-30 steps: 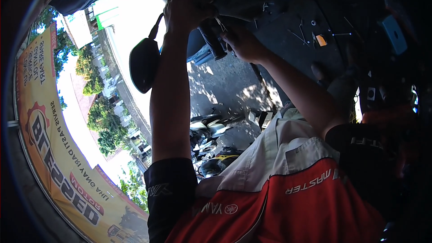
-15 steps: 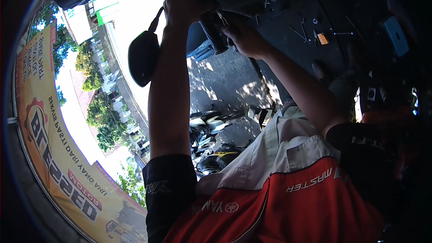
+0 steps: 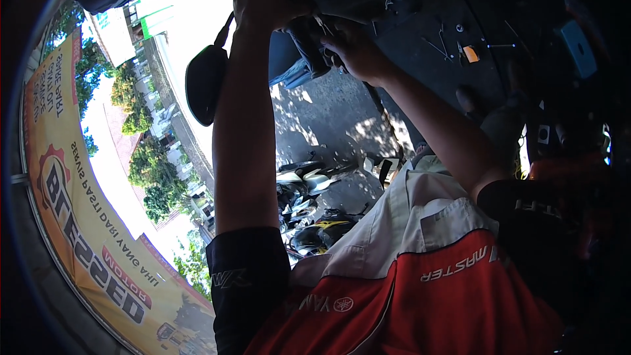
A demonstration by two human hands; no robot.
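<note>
Two bare hands reach up to a dark motorcycle handlebar part [image 3: 299,36] near the picture's top edge. Left hand [image 3: 263,0] is wrapped around its upper portion; right hand [image 3: 355,49] pinches something small against it, though I cannot tell what. Just left hangs a black oval rear-view mirror [image 3: 205,85]; parked motorcycles [image 3: 309,204] stand beyond.

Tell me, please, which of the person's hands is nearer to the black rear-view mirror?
The left. The left hand grips the dark part just above and right of the black rear-view mirror, by its stalk. The right hand works farther right, beyond the left forearm.
</note>
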